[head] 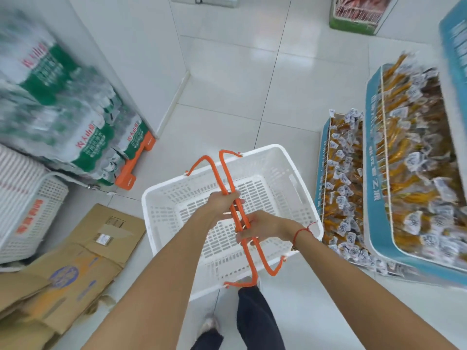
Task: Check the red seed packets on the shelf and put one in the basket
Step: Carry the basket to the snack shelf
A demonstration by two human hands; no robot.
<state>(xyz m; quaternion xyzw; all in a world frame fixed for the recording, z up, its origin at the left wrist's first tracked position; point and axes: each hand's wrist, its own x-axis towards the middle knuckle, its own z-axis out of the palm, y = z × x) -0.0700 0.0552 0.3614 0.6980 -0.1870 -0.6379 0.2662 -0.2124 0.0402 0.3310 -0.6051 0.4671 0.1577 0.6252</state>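
- Your left hand [223,203] curls round the two orange handles [228,180] of the white basket [161,198], gripping them together near their middle.
- Your right hand [260,227] pinches the same handles just below the left, fingers wrapped round them.
- The basket hangs over the tiled floor [227,84], nothing in it.
- You cannot see any red seed packets; the blue display bins [379,223] on your right hold yellow snack packs.
- Bottled-water packs [70,117] and flattened cardboard [75,261] lie on your left.
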